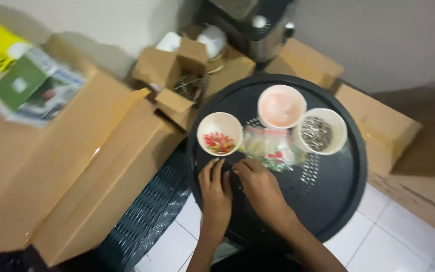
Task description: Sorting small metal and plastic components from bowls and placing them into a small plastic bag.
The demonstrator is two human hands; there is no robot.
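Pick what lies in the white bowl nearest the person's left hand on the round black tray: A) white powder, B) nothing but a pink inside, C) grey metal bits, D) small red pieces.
D: the bowl just above the left hand holds small red pieces, while the grey bits fill the far-right bowl.

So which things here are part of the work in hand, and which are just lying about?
In use: left hand, right hand, clear bag of small coloured pieces, bowl of red pieces, pinkish bowl, bowl of grey metal bits, round black tray.

Lying about: cardboard boxes, green-and-white package, metal appliance.
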